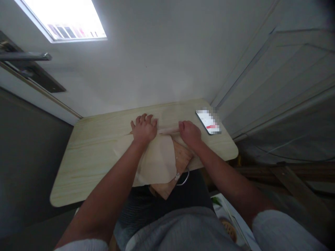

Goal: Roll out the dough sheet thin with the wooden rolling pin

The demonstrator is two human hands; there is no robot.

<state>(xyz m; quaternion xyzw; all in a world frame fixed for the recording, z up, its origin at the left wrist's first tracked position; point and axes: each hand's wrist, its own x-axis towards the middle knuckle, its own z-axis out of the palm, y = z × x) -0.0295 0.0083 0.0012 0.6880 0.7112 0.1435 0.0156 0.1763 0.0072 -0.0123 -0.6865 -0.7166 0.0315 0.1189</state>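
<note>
A broad, thin sheet of pale dough lies over a brown wooden cutting board, draping near the table's front edge. Across the dough's far edge runs a light wooden rolling pin. My right hand is closed around the pin's right end. At the pin's left end, my left hand lies palm down with its fingers spread and pointing away from me. Whether the left palm presses on the pin or on the dough is hidden under the hand.
A pale wood-grain table stands against a white door. On it, a phone with a lit screen lies beyond my right hand. A metal loop handle sticks out at the board's front right corner. The door handle is at upper left.
</note>
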